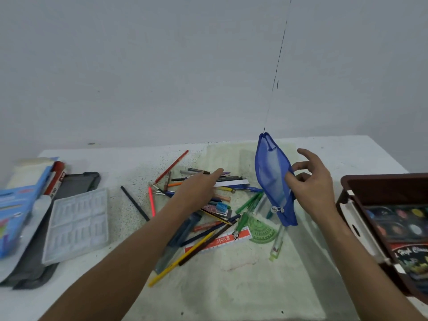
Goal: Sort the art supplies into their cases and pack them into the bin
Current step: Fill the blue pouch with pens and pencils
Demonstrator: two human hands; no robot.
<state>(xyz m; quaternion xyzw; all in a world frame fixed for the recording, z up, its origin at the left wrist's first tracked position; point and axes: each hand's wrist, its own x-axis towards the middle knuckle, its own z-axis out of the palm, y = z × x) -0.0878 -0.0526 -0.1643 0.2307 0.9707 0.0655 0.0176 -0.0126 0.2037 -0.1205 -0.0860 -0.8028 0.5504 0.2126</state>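
A blue mesh zip pouch (pixel 272 179) stands upright above the table, pinched at its right edge by my right hand (pixel 310 181). My left hand (pixel 196 188) reaches flat over a scattered pile of pens and pencils (pixel 208 216), its fingers stretched toward the pens at the back. What lies under the palm is hidden. A green protractor (pixel 261 230), a red and white ruler (pixel 220 242) and a yellow pencil (pixel 180 258) lie in the pile. A brown bin (pixel 347 181) at the right holds a paint palette set (pixel 398 223).
At the left lie a clear plastic tray (pixel 78 225), a dark grey case (pixel 76 184) and a blue box (pixel 16 205). A loose black pencil (pixel 135 207) and a pink one (pixel 151 202) lie between tray and pile. A wall stands behind the table.
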